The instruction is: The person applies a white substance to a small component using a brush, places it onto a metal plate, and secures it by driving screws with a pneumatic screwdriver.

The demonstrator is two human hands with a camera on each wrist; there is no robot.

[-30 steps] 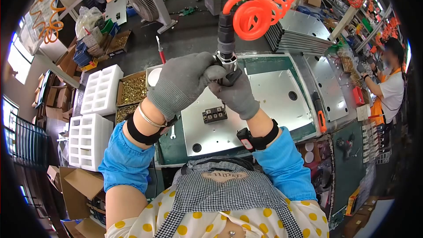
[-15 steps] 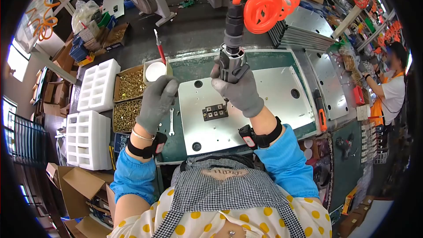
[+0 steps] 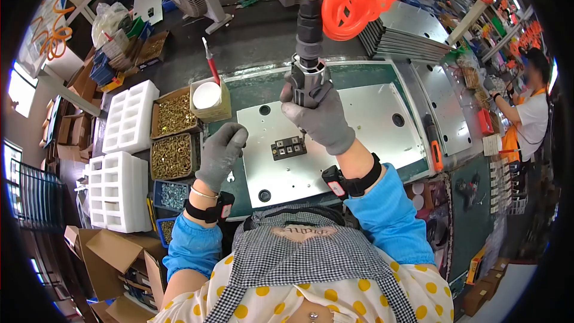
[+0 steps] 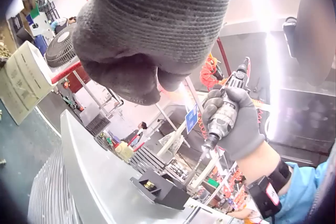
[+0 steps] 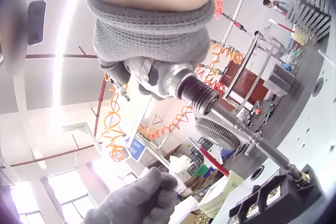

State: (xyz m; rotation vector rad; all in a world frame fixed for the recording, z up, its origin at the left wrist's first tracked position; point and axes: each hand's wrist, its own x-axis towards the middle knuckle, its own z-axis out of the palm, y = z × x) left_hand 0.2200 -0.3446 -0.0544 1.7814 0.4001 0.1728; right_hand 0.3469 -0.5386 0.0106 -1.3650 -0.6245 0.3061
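Note:
My right hand (image 3: 323, 121) in a grey glove grips an air screwdriver (image 3: 310, 81) held upright, an orange coiled hose at its top. Its long bit (image 5: 262, 148) reaches down to a brassy screw (image 5: 303, 179) at one end of a black terminal module (image 3: 289, 148). The module lies on a silvery metal plate (image 3: 335, 173) with several holes. My gloved left hand (image 3: 220, 154) hovers beside the plate's left edge, fingers curled in with the thumb against them. Nothing shows between its fingers in the left wrist view.
Boxes of brass screws (image 3: 173, 157) stand left of the plate, with a carton (image 3: 216, 104) holding a white round container behind. White foam trays (image 3: 119, 194) lie further left. A wrench (image 3: 231, 176) is partly behind my left hand. An orange-black screwdriver (image 3: 434, 149) lies right; another person (image 3: 532, 113) works beyond.
My left hand has let go of the air screwdriver's side and moved left and down, away from it. My right hand keeps its grip, with the tool over the module.

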